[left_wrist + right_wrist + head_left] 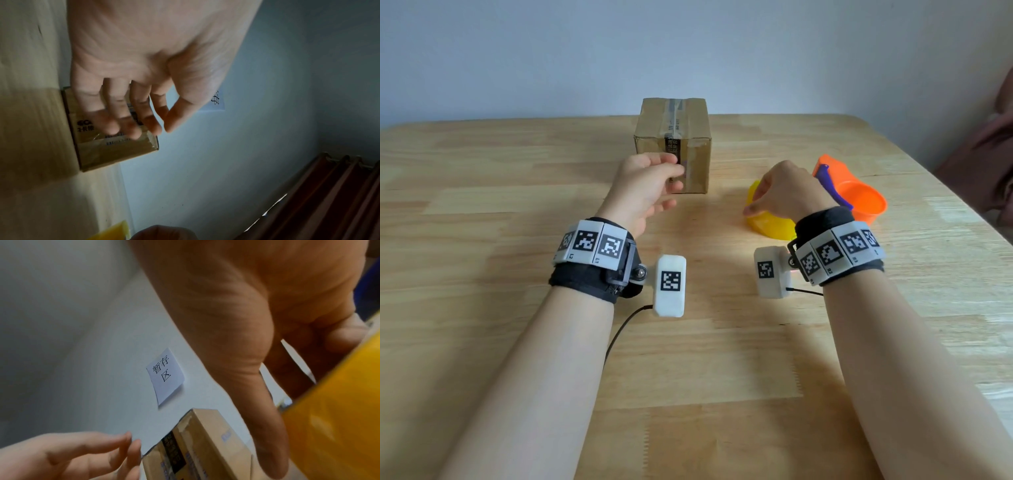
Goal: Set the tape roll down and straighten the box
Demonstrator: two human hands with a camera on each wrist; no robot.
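The left hand (645, 186) hangs over the table (482, 212) just in front of the box (673, 144), at its left near corner. Its fingers (131, 113) are loosely spread and slightly bent, thumb apart from them, and they grip nothing. From the head view the fingertips overlap the box's front face; the left wrist view is blurred, so I cannot tell whether they touch the cardboard or stop just short of it.

The box is brown cardboard, taped shut along the top, with a dark printed strip running down its front. It stands upright toward the far side of the table. On the wall behind and above it, a small white note (166, 376) with handwritten characters is stuck.

To the right of the box, the right hand (787, 192) is turned palm down over a yellow bowl (767, 222). Its thumb and fingers pinch the bowl's rim on the side facing the box, thumb outside and fingers curled in. The bowl sits tilted, its rim raised on the gripped side.

Further right of the box, just behind the bowl, an orange cup (859, 202) lies on its side with its mouth toward the viewer, and a purple handle (828, 181) lies across it.
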